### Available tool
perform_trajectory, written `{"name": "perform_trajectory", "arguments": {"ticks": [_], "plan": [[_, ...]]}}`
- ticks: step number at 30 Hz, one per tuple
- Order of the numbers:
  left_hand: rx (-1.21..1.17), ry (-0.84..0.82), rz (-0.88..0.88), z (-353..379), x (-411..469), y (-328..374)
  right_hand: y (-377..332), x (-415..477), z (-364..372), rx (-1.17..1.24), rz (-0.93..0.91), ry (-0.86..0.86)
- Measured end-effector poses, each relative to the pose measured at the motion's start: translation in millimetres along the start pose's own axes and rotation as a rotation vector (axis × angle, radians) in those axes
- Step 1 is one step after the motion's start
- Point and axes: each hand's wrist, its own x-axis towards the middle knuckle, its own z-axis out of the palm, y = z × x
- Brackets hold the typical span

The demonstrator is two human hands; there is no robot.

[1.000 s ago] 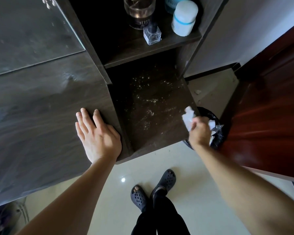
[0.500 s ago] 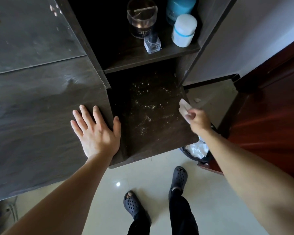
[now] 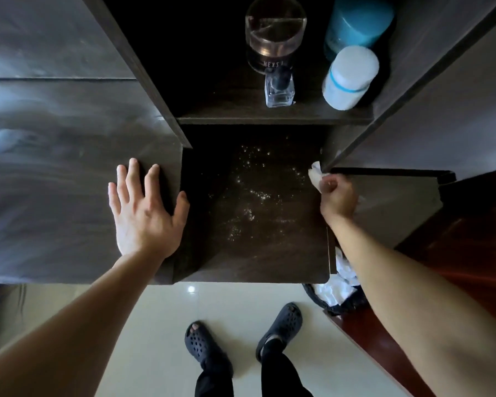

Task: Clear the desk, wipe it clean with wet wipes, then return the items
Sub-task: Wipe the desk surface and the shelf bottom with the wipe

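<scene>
At the counter's [image 3: 255,253] right edge, right hand [image 3: 337,196] fingers pinch a wet wipe [image 3: 315,174]; left hand [image 3: 146,213] spread flat; white specks [image 3: 249,196] remain, wiping unfinished.

Dark wood grain, glass and plastic, glossy tile

The desk [image 3: 69,173] is dark wood-grain laminate with a soft sheen; its lower shelf [image 3: 258,219] is matt, speckled with pale crumbs. The perfume bottle [image 3: 279,91] is clear glass, the white jar [image 3: 348,78] smooth plastic. The wet wipe [image 3: 315,174] looks like crumpled white cloth-paper. Floor tiles [image 3: 161,325] are glossy; the clogs [image 3: 281,329] are matt perforated rubber.
</scene>
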Motion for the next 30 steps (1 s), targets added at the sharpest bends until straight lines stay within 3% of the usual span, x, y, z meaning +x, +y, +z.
{"name": "perform_trajectory", "arguments": {"ticks": [3,7,9,12,14,17,19,24,27,30], "plan": [[0.007,-0.007,-0.011,-2,-1,1,28,-60,-11,-0.021,-0.249,-0.020],[0.006,-0.006,-0.026,-2,-1,2,57,-96,-21,-0.131,-0.646,-0.339],[-0.002,0.008,-0.024,-1,-1,3,42,-60,-15,-0.116,-0.557,-0.274],[-0.008,0.023,-0.028,2,-2,1,16,-20,-1,-0.116,-0.184,-0.036],[-0.015,0.023,-0.025,2,-2,0,10,-53,11,-0.082,-0.293,-0.070],[-0.017,0.029,-0.024,2,-2,-1,27,-131,13,-0.102,-0.641,-0.353],[-0.026,0.029,-0.020,2,-3,0,36,-132,5,-0.108,-0.749,-0.393],[-0.025,0.031,-0.024,3,-2,-1,-3,-38,11,-0.293,-0.629,-0.234],[-0.023,0.027,-0.025,2,-1,-1,-26,-16,24,-0.318,-0.691,-0.301],[-0.029,0.017,-0.022,0,-1,-1,-3,-45,21,-0.272,-0.777,-0.399]]}}
